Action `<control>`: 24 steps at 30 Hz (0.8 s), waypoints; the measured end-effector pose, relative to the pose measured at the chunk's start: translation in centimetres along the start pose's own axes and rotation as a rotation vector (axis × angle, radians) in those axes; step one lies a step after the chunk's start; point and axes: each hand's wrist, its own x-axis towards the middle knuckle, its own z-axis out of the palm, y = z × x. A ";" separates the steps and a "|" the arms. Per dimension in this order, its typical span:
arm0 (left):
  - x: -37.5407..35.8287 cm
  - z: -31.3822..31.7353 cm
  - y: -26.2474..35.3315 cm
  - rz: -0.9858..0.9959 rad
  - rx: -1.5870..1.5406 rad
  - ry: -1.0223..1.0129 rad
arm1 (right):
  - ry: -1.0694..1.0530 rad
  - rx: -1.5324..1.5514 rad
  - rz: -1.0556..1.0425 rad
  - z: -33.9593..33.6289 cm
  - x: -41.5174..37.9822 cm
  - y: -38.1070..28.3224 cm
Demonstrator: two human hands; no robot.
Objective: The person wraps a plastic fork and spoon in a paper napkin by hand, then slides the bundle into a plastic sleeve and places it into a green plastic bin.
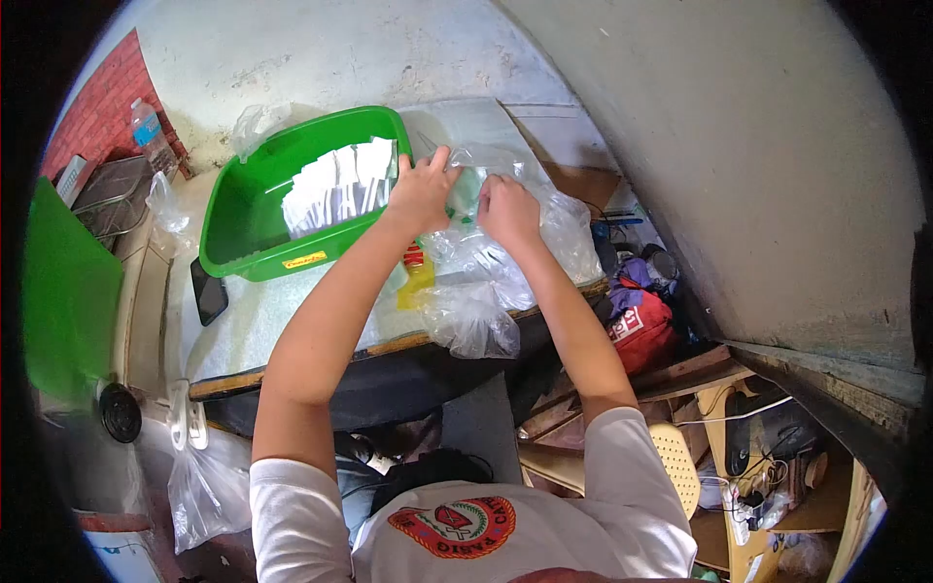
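My left hand (425, 194) is just right of the green basin (228, 257), its fingers apart, over clear plastic. It seems to touch the plastic, but its fingertips are partly hidden. My right hand (508, 209) is closed, fingers curled in, on a clear plastic bag (569, 233); the exact pinch point is hidden. Something green shows through the plastic between my hands. Inside the basin stands a row of folded white papers or packets (340, 185). Nearer me lie a yellow-and-red plastic wrapper (416, 282) and another bunched clear bag (471, 321).
A black phone (208, 291) lies left of the basin on the covered table (282, 316). A water bottle (151, 131) stands at the back left. Clear bags hang at the left edge. A red bag (641, 330) and cluttered wooden shelves are at the right, beside a slanting wall.
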 end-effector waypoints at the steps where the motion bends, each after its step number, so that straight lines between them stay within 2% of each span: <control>1: 0.0 0.1 0.0 0.003 -0.015 0.016 | 0.092 0.064 -0.101 -0.1 -0.2 -0.2; 2: 0.0 0.1 -0.1 0.001 -0.016 0.016 | 0.184 0.129 -0.202 -0.1 -0.3 -0.4; 3: 0.1 -0.1 -0.1 0.000 -0.043 0.010 | 0.183 0.129 -0.204 -0.3 -0.2 -0.6; 5: 0.1 -0.5 -0.2 -0.004 -0.069 0.005 | 0.004 0.129 -0.538 -0.6 0.1 -0.8; 6: 0.1 -0.7 -0.2 -0.014 -0.117 -0.004 | 0.003 0.129 -0.540 -0.2 0.2 -0.8; 8: 0.0 -0.7 -0.3 -0.020 -0.164 -0.018 | -0.295 -0.173 -0.340 0.8 0.3 -0.8; 9: 0.1 -0.7 -0.4 -0.017 -0.192 -0.026 | -0.295 -0.172 -0.340 0.6 0.5 -0.8; 11: 0.3 -0.6 -0.7 -0.018 -0.221 -0.028 | -0.107 -0.158 -0.192 0.2 1.1 -0.6; 14: 0.4 -0.6 -0.6 -0.024 -0.247 -0.051 | -0.125 -0.199 -0.083 0.0 1.9 -0.6; 17: 0.5 -0.3 -0.7 -0.019 -0.254 -0.052 | -0.173 -0.156 -0.193 -0.1 1.9 -0.5; 21: 0.1 -0.5 -0.5 -0.029 -0.233 -0.025 | -0.222 -0.149 -0.189 0.4 1.8 -0.5; 24: 0.2 -0.6 -0.6 -0.024 -0.221 -0.031 | -0.168 -0.109 -0.212 1.3 2.1 0.1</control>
